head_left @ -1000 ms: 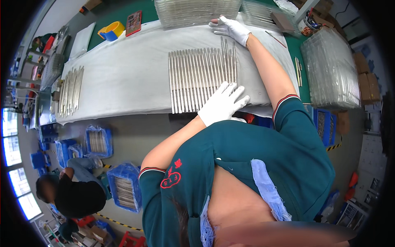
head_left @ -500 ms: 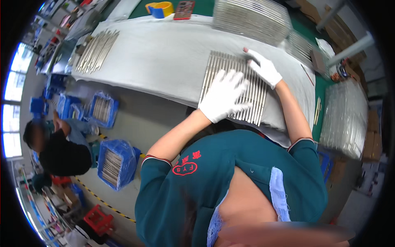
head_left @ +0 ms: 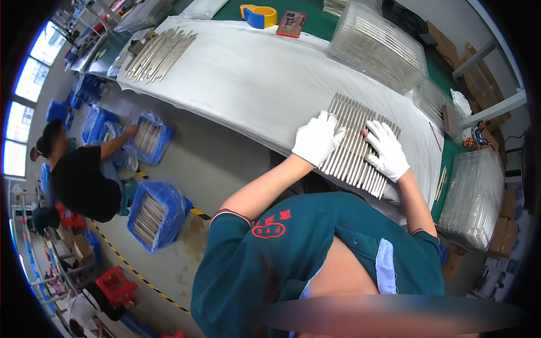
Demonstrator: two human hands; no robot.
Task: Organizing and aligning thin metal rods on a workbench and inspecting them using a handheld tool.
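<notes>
A row of slim silvery metal rods (head_left: 355, 146) lies side by side on the white-covered table in front of me. My left hand (head_left: 316, 141), in a white glove, rests at the row's left edge with its thumb apart from the fingers. On the right part of the row lies my right hand (head_left: 387, 151), also gloved, its fingers stretched over the rods and one fingertip bare. Neither hand lifts a rod. Farther left on the table is a looser bunch of similar rods (head_left: 160, 54).
Stacked clear plastic trays (head_left: 377, 48) stand behind the row, with more wrapped trays (head_left: 473, 197) at right. A tape roll (head_left: 259, 17) and red-edged phone (head_left: 291, 24) lie at the back. Blue rod-filled crates (head_left: 183, 217) stand on the floor beside a seated co-worker (head_left: 84, 180).
My left hand has shifted off the middle of the rods to their left edge. My right hand has come down from the far right corner onto the rods. The view has turned somewhat.
</notes>
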